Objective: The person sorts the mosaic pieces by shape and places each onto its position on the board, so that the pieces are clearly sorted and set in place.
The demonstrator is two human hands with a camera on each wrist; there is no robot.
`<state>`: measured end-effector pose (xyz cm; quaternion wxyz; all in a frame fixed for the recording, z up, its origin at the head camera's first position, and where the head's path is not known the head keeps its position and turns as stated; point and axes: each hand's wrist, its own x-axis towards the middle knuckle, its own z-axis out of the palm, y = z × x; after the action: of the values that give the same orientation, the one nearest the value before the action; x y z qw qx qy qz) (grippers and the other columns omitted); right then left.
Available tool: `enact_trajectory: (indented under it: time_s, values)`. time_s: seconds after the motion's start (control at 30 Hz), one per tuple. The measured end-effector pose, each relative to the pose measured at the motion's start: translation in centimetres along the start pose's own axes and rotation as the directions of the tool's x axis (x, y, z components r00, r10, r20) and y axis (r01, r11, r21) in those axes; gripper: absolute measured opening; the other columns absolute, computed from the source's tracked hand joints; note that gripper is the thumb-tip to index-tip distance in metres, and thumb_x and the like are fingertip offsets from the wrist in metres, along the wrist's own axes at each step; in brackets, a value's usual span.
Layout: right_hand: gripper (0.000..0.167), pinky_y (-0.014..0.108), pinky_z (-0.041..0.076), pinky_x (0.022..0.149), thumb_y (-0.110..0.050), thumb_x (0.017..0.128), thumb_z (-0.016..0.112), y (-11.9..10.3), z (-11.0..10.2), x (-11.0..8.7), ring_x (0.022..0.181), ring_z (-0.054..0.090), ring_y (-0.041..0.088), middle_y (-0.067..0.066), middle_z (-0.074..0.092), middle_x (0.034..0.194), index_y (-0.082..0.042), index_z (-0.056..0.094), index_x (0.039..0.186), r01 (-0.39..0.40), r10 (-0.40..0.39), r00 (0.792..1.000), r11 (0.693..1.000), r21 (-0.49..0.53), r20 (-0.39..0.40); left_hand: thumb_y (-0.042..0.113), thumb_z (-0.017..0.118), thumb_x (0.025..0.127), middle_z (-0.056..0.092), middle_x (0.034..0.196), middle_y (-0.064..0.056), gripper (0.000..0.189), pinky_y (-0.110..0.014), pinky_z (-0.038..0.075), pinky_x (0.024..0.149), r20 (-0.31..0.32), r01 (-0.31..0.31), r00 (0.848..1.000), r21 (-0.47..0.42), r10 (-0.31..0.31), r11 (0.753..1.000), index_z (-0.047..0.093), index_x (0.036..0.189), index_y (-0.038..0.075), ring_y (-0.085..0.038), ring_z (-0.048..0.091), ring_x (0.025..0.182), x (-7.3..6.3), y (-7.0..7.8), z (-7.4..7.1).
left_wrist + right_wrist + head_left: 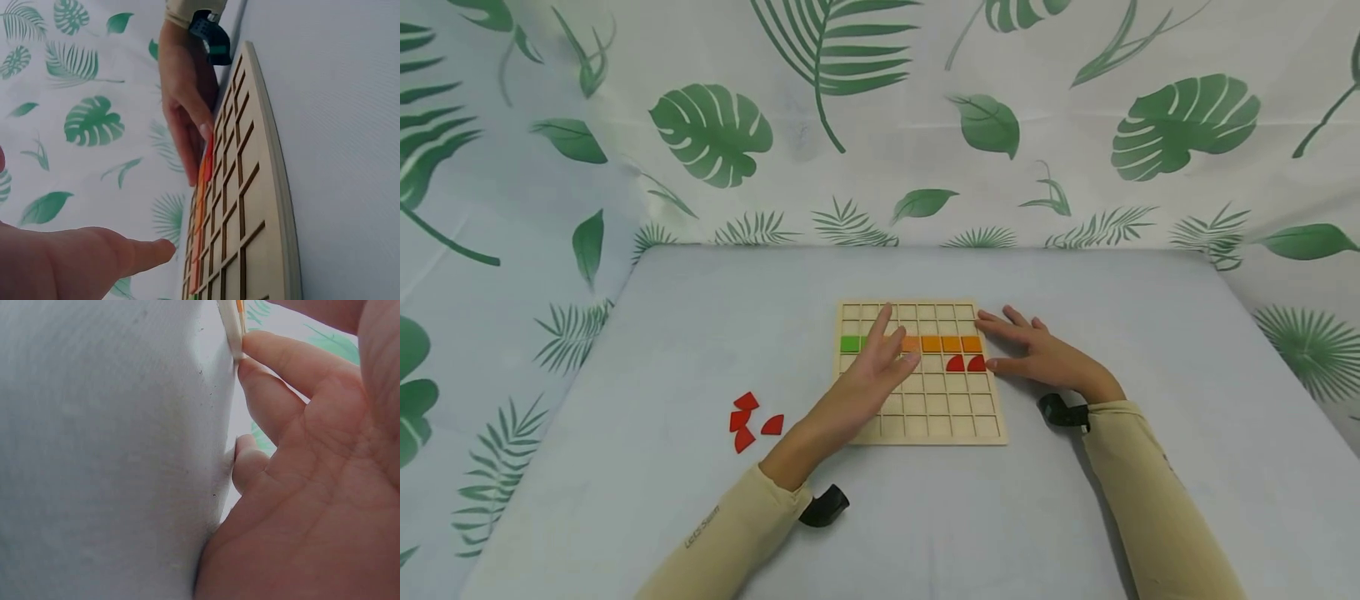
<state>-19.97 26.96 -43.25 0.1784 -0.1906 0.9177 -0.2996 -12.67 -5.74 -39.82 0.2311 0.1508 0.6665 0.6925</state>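
A square wooden grid board [938, 427] lies on the table under my left hand [868, 379]. That hand hovers above the board's left half with fingers extended and nothing visible in its grasp, hiding some cells. My right hand [1045, 354] rests at the board's right edge, its fingers fairly straight and touching the rim. Its thumb is beside a red quarter-circle tile [976, 364]; a second red quarter-circle tile [955, 364] sits one cell to the left. The row above holds orange tiles [951, 344], a paler orange tile [911, 344] and green tiles [850, 344].
Several loose red tiles [740, 421] lie on the white tabletop [625, 467] left of the board. A leaf-patterned cloth [880, 117] hangs behind the table and along both sides. A black wrist device [825, 507] is strapped to the left wrist, another [1063, 411] to the right.
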Motion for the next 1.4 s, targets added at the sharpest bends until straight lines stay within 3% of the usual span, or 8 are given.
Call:
enact_trajectory:
  time_s: [0.3,0.57,0.97,1.17,1.3,1.4]
  values:
    - [0.08,0.063,-0.01,0.124,-0.036,0.1,0.075,0.1,0.0,-0.2,0.163,-0.005,0.039,0.01,0.023,0.176,-0.009,0.039,0.166,0.022,-0.022,1.0,1.0,0.011,-0.007,0.043,0.058,0.111,0.018,0.176,0.004,0.084,-0.055,0.014,0.128,-0.058,-0.004,0.998,-0.023,0.003,1.0,-0.001,0.17,0.048,-0.023,0.022,0.161,-2.1,0.4,-1.2]
    - [0.079,0.063,-0.01,0.124,-0.036,0.101,0.075,0.1,0.1,-0.2,0.163,-0.005,0.039,0.009,0.022,0.177,-0.01,0.04,0.166,0.02,-0.02,1.0,1.0,0.018,-0.002,0.045,0.057,0.111,0.021,0.176,0.002,0.078,-0.052,0.018,0.127,-0.096,0.03,0.995,-0.019,-0.031,0.999,0.006,0.17,0.047,-0.022,0.024,0.16,-4.3,-0.2,-2.7]
    - [0.079,0.062,-0.011,0.124,-0.034,0.101,0.075,-0.1,0.0,-0.3,0.163,-0.006,0.039,0.01,0.022,0.176,-0.009,0.04,0.166,0.01,-0.01,1.0,1.0,0.007,-0.005,0.031,0.06,0.111,0.018,0.177,-0.002,0.082,-0.057,0.019,0.126,-0.161,0.023,0.987,0.031,-0.018,0.999,0.006,0.171,0.043,-0.026,0.019,0.162,-7.3,-0.8,-4.8]
    - [0.079,0.063,-0.011,0.124,-0.035,0.101,0.075,-0.2,0.0,-0.4,0.163,-0.006,0.04,0.011,0.022,0.176,-0.009,0.04,0.166,0.018,-0.018,1.0,1.0,0.019,-0.006,0.024,0.059,0.112,0.02,0.176,-0.01,0.082,-0.056,0.03,0.123,-0.215,0.014,0.977,0.045,-0.004,0.999,0.006,0.173,0.032,-0.035,0.028,0.159,-8.3,-1.0,-5.7]
    - [0.078,0.064,-0.011,0.124,-0.034,0.1,0.075,-0.3,0.0,-0.5,0.162,-0.004,0.042,0.013,0.024,0.175,-0.007,0.041,0.165,0.031,-0.031,0.999,0.999,0.023,-0.021,0.021,0.06,0.112,0.024,0.174,-0.014,0.081,-0.049,0.044,0.114,-0.267,0.022,0.964,0.089,0.002,0.996,0.008,0.173,0.028,-0.036,0.043,0.151,-8.6,-0.9,-6.3]
    - [0.078,0.064,-0.011,0.124,-0.034,0.1,0.076,-0.3,-0.1,-0.5,0.162,-0.004,0.042,0.013,0.024,0.175,-0.007,0.041,0.165,0.032,-0.031,0.999,0.999,0.028,-0.02,0.023,0.059,0.112,0.03,0.171,-0.013,0.078,-0.044,0.052,0.105,-0.31,0.067,0.95,0.136,-0.022,0.988,0.012,0.173,0.028,-0.037,0.057,0.138,-8.9,-0.7,-6.8]
